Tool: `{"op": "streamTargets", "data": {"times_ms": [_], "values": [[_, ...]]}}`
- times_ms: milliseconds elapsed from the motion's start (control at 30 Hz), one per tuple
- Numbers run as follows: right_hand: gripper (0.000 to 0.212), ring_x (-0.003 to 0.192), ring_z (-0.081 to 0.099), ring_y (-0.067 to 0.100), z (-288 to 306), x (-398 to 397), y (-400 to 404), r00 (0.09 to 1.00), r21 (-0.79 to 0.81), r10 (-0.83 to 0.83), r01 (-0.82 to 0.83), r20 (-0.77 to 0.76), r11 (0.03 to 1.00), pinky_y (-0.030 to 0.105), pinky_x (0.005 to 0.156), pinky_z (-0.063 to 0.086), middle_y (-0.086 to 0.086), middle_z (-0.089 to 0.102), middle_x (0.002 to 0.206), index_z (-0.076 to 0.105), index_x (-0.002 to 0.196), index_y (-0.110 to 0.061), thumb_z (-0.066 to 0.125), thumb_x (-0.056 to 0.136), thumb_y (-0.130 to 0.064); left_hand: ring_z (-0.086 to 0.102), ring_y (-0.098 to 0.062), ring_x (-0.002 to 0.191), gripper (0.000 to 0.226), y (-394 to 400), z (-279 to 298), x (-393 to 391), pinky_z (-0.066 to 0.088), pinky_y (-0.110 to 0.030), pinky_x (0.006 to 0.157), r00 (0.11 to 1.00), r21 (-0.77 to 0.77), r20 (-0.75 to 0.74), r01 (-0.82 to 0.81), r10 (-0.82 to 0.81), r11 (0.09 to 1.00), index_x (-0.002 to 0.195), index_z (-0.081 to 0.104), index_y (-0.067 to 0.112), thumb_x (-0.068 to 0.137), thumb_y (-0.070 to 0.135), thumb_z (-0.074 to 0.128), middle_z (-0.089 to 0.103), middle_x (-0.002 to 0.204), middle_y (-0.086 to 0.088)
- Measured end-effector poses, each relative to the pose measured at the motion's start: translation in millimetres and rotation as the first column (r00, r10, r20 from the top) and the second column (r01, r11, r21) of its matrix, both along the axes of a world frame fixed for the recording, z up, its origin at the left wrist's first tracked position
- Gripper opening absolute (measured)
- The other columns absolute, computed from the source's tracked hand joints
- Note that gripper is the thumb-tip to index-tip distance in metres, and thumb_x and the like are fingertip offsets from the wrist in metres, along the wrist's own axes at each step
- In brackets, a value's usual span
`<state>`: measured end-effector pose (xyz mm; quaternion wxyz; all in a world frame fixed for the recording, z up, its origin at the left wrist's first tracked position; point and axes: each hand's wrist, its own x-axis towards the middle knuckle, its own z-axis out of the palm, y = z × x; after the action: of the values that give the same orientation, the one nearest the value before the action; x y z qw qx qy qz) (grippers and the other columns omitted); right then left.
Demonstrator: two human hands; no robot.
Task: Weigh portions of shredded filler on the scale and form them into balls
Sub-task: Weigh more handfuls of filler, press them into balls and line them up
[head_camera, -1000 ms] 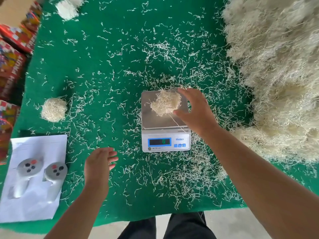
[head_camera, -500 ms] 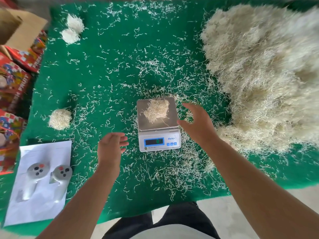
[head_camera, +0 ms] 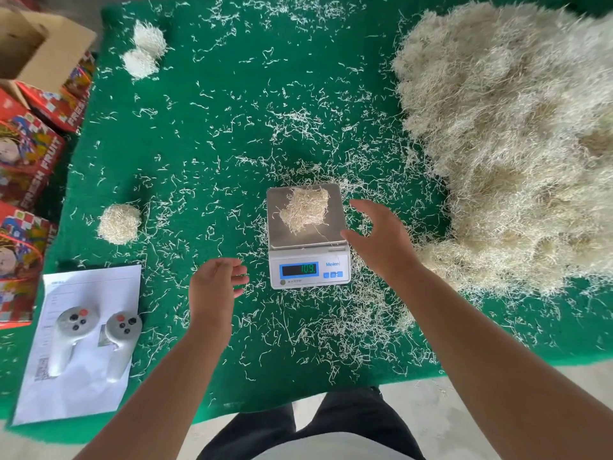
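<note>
Over toward three o'clock, a huge pile of shredded filler [head_camera: 517,144] is covering the green mat [head_camera: 232,134], while the scale [head_camera: 307,235] is sitting near centre, showing lit digits and carrying a loose portion [head_camera: 306,209] on its plate. Just at the scale's three o'clock the right hand [head_camera: 378,242] is hovering with fingers spread, gripping nothing. At its eight o'clock the left hand [head_camera: 215,287] is hanging relaxed and empty, and a finished ball [head_camera: 120,224] is lying at nine o'clock.

The scale [head_camera: 308,247] had a smooth, dull-shining metal pan over a glossy white plastic body. Dry, wiry shredded filler [head_camera: 306,209] lay on it. The table cover [head_camera: 232,127] looked like matt green felt.
</note>
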<state>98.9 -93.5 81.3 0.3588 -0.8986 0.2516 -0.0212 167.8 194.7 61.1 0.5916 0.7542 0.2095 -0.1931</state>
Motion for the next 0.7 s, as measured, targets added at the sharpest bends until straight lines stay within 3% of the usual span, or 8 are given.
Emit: {"op": "streamTargets", "data": {"times_ms": [100,200,333,400,467,533,633,700], "values": [[0.068,0.139,0.047,0.010,-5.4,6.2,2.7,1.000,0.003,0.016,-0.016,-0.019,1.000,0.038,0.117,0.034,-0.010,0.052,0.153,0.047,0.152,-0.032,0.076,0.092,-0.039,0.076,-0.017,0.083,0.021,0.2,-9.5,-0.7,0.057,-0.035,0.075,1.000,0.013,-0.010,-0.002,0.002,1.000,0.099,0.073,0.016,0.103,0.013,0.053,0.079,0.088,0.002],[0.071,0.130,0.046,0.004,-11.7,16.0,6.9,1.000,0.039,0.027,-0.028,0.003,0.999,0.029,0.110,0.033,-0.009,0.052,0.151,0.046,0.153,-0.031,0.077,0.091,-0.043,0.076,-0.019,0.086,0.022,1.7,-24.0,-0.1,0.058,-0.037,0.078,0.999,0.029,-0.034,0.001,0.000,1.000,0.099,0.073,0.017,0.103,0.013,0.052,0.079,0.089,0.002],[0.077,0.129,0.043,-0.001,-22.9,34.5,17.4,0.995,0.067,0.078,-0.081,0.054,0.994,0.027,0.108,0.035,-0.014,0.045,0.152,0.039,0.156,-0.038,0.078,0.090,-0.042,0.077,-0.019,0.087,0.023,3.7,-47.2,3.9,0.058,-0.036,0.076,0.998,0.072,-0.052,0.024,-0.020,0.997,0.098,0.073,0.018,0.104,0.014,0.052,0.079,0.088,0.004],[0.080,0.135,0.037,-0.001,-30.3,46.3,22.2,0.991,0.059,0.107,-0.112,0.078,0.992,0.030,0.114,0.033,-0.014,0.036,0.159,0.037,0.157,-0.038,0.079,0.088,-0.043,0.076,-0.020,0.089,0.022,3.0,-59.4,9.9,0.060,-0.038,0.079,0.998,0.106,-0.064,0.031,-0.024,0.994,0.097,0.073,0.018,0.104,0.015,0.052,0.079,0.089,0.003],[0.085,0.147,0.031,0.007,-39.7,58.1,26.4,0.987,0.044,0.138,-0.142,0.086,0.989,0.042,0.122,0.030,-0.013,0.026,0.164,0.033,0.159,-0.039,0.079,0.088,-0.044,0.076,-0.021,0.093,0.021,0.7,-71.0,18.7,0.061,-0.041,0.085,0.997,0.137,-0.071,0.034,-0.024,0.990,0.098,0.073,0.018,0.103,0.014,0.052,0.078,0.091,0.002],[0.090,0.153,0.023,0.012,-50.2,68.4,29.7,0.983,0.026,0.163,-0.166,0.080,0.986,0.042,0.119,0.024,-0.016,0.016,0.167,0.027,0.161,-0.046,0.080,0.087,-0.046,0.075,-0.020,0.094,0.022,-3.5,-81.4,30.0,0.060,-0.043,0.087,0.997,0.164,-0.067,0.050,-0.040,0.985,0.099,0.072,0.019,0.102,0.014,0.051,0.078,0.094,0.001],[0.088,0.153,0.028,0.020,-66.9,80.2,33.3,0.976,0.019,0.210,-0.212,0.058,0.977,0.047,0.117,0.033,-0.010,0.013,0.169,0.027,0.160,-0.049,0.079,0.089,-0.045,0.075,-0.018,0.092,0.024,-12.5,-93.8,50.4,0.059,-0.042,0.083,0.997,0.181,-0.043,0.066,-0.059,0.981,0.098,0.072,0.021,0.101,0.014,0.049,0.078,0.094,0.003],[0.082,0.148,0.033,0.018,-78.0,85.4,35.9,0.969,0.000,0.240,-0.241,0.051,0.971,0.042,0.116,0.032,-0.007,0.018,0.169,0.033,0.160,-0.045,0.078,0.091,-0.042,0.075,-0.019,0.090,0.026,-19.7,-100.1,65.2,0.058,-0.038,0.078,0.998,0.181,-0.023,0.069,-0.065,0.981,0.096,0.072,0.022,0.098,0.013,0.047,0.078,0.092,0.002]]}}
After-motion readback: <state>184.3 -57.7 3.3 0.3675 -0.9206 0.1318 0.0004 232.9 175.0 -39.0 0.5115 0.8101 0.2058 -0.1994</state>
